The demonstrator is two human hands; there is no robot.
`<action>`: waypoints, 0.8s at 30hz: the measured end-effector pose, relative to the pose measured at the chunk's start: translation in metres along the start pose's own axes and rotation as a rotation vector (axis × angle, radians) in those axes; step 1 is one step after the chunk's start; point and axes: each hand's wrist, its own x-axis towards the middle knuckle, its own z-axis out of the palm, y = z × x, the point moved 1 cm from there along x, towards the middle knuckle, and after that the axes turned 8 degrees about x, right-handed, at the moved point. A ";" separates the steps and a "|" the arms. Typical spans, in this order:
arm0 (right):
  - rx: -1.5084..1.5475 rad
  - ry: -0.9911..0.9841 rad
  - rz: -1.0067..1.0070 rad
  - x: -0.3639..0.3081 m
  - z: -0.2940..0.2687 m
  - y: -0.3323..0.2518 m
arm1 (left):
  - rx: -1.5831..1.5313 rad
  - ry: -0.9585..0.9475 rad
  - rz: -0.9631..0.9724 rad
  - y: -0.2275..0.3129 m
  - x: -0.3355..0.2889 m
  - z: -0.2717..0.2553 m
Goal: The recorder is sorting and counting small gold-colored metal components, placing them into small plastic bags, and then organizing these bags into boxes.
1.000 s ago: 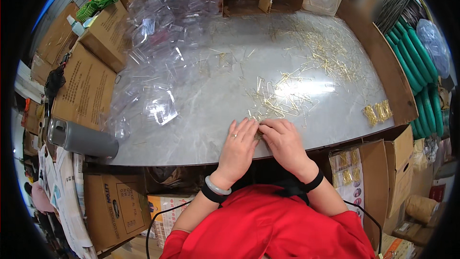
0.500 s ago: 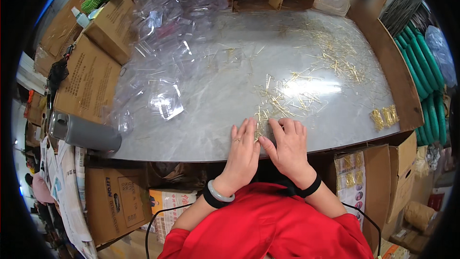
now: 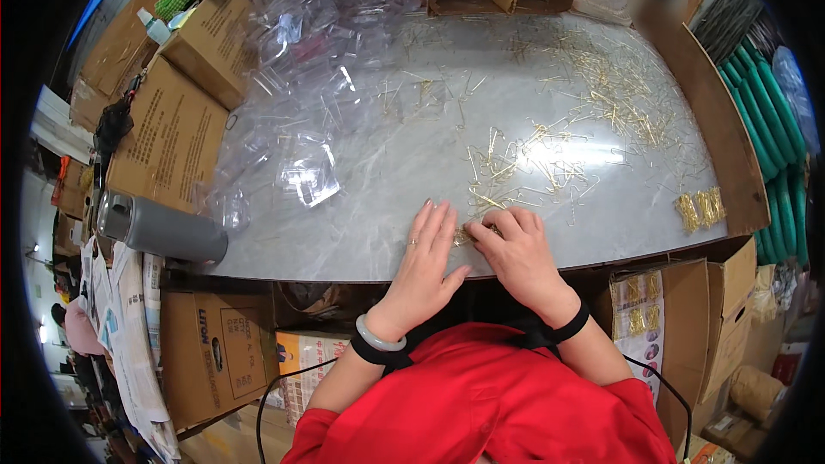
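Note:
My left hand (image 3: 420, 259) lies on the near edge of the table, its fingers stretched out and its thumb spread, holding nothing. Just right of it, my right hand (image 3: 519, 253) is curled with fingertips and thumb drawn together on a small bunch of gold wire hooks (image 3: 461, 237). The ends of the bunch show at the thumb, while the rest is hidden under the fingers. Beyond the right hand spreads a loose pile of gold wire hooks (image 3: 498, 193). Several neat bundles of hooks (image 3: 700, 209) lie at the table's right edge.
Clear plastic bags or boxes (image 3: 301, 86) heap up at the table's left. A grey bottle (image 3: 163, 228) lies at the near left corner. Cardboard boxes (image 3: 159, 137) line the left side; a cardboard wall (image 3: 718, 129) bounds the right. More loose hooks (image 3: 619, 90) scatter further back.
My right hand has closed over the hooks that stood between both hands. The left hand has moved slightly left, away from them, with its thumb spreading. The view has shifted a little.

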 end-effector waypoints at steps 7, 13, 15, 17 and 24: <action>0.070 0.101 0.081 0.003 -0.015 0.021 | 0.169 -0.033 -0.005 -0.002 0.017 0.012; 0.312 -0.005 0.056 0.002 -0.007 -0.002 | 0.200 0.081 0.015 0.000 0.022 0.024; 0.332 0.039 0.115 0.001 -0.015 -0.002 | 0.184 0.086 0.019 0.001 0.024 0.025; 0.253 0.064 0.138 0.005 -0.034 -0.004 | 0.181 0.096 0.015 0.001 0.021 0.022; 0.058 0.005 0.201 -0.015 -0.042 0.017 | 0.144 0.076 0.059 0.000 0.019 0.017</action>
